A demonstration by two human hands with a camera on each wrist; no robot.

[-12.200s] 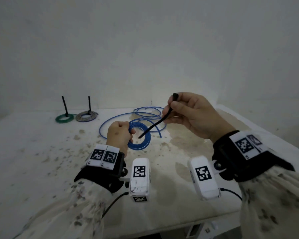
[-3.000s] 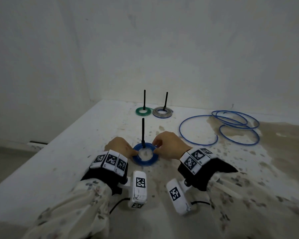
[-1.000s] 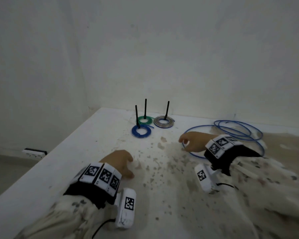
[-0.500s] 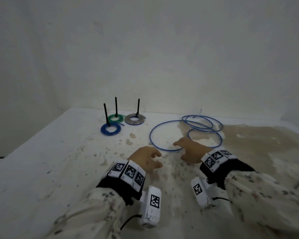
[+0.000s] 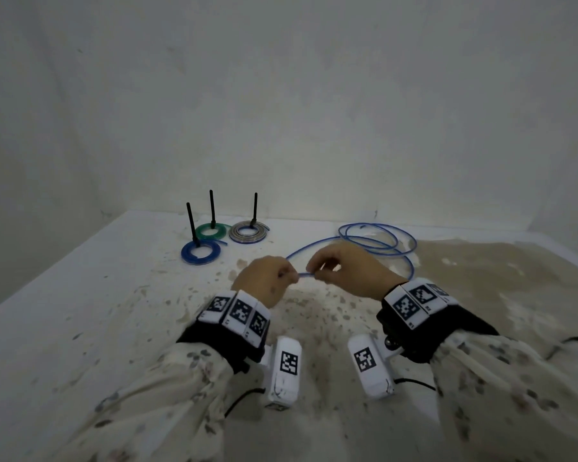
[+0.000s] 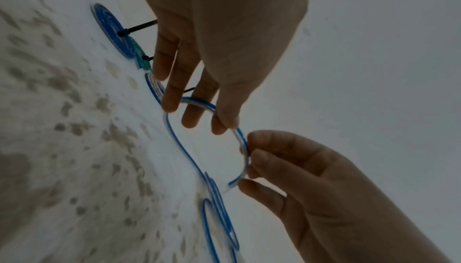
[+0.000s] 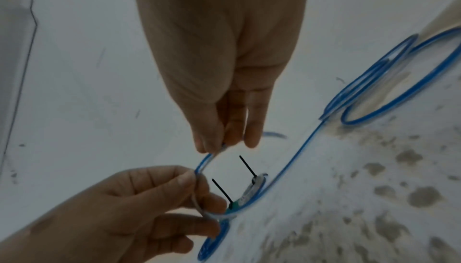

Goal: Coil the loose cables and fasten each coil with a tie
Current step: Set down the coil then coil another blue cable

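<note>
A loose blue cable lies in several wide loops on the stained white table, right of centre. One end of it is lifted between my hands. My left hand pinches the cable between thumb and forefinger a short way in from the tip. My right hand pinches the stretch near the tip and bends it into a small arc. The hands are almost touching, just above the table.
Three tied coils stand at the back left, each with a black tie pointing up: a blue coil, a green coil and a grey coil. A white wall rises behind the table. The table's left edge runs diagonally.
The tied blue coil was set beside the green and grey ones. Both hands, resting near the loose cable half a second ago, have lifted and taken hold of its end.
</note>
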